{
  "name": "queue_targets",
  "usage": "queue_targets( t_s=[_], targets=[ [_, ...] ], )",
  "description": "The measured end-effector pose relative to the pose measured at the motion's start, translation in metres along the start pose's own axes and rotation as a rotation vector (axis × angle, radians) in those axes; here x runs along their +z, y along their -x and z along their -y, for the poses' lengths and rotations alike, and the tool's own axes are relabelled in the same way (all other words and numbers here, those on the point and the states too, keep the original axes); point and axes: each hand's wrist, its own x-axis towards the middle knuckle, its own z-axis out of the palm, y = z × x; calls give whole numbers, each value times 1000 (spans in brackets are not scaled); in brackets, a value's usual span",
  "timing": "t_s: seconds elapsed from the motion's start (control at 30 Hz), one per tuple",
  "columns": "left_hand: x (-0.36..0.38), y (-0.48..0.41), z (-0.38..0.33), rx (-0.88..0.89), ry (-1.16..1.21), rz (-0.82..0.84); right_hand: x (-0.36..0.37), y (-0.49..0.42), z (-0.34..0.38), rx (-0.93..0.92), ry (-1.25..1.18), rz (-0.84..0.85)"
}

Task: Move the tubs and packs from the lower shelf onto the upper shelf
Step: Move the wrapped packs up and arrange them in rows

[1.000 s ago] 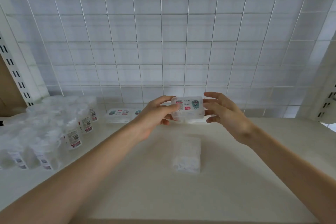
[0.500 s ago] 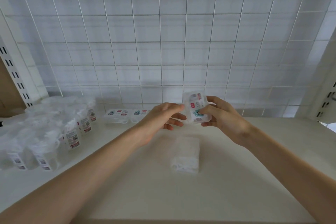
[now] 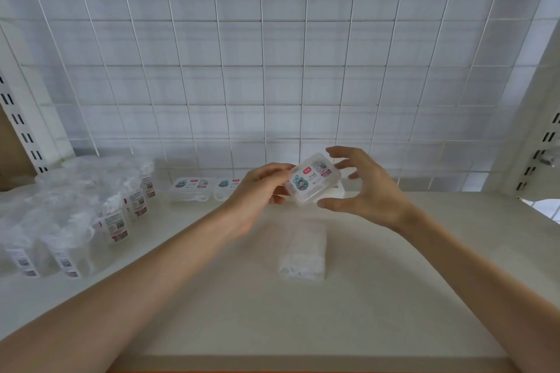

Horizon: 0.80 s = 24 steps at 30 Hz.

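A small clear tub (image 3: 312, 180) with a teal and red label hangs tilted above the upper shelf (image 3: 409, 281). My left hand (image 3: 260, 188) pinches its left end. My right hand (image 3: 366, 191) cups the tub's right end with fingers spread, thumb under the lower edge and forefinger by the top corner. Two matching tubs (image 3: 191, 188) (image 3: 226, 188) lie flat at the back of the shelf. A clear soft pack (image 3: 303, 251) lies in the middle of the shelf, below my hands.
Several clear wrapped packs with barcode labels (image 3: 75, 221) crowd the shelf's left end. A white wire grid (image 3: 281, 70) closes the back. Slotted uprights stand at the left (image 3: 21, 130) and right (image 3: 545, 142). The shelf's front edge runs along the bottom.
The tub has turned from upright to tilted with its label up. My left hand has taken its left end, and my right hand's fingers have spread open around it.
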Motion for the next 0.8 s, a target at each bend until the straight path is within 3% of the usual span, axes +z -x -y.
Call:
queue_targets(
  t_s=[0.17,0.47,0.57,0.67,0.8],
  targets=[
    [1,-2,3,-2,-86,0,-2,-1,1,-150,154,20],
    [3,1,0,79,-114,-8,-8,-4,0,-105,137,2],
    [1,1,7,226,-353,-50,-23,-7,-7,-64,153,-54],
    [-4,0,20,460,-814,-64,-46,-8,-22,15,231,-107],
    [-3,-1,28,464,-1070,-28,-66,-2,-40,132,349,-95]
  ],
)
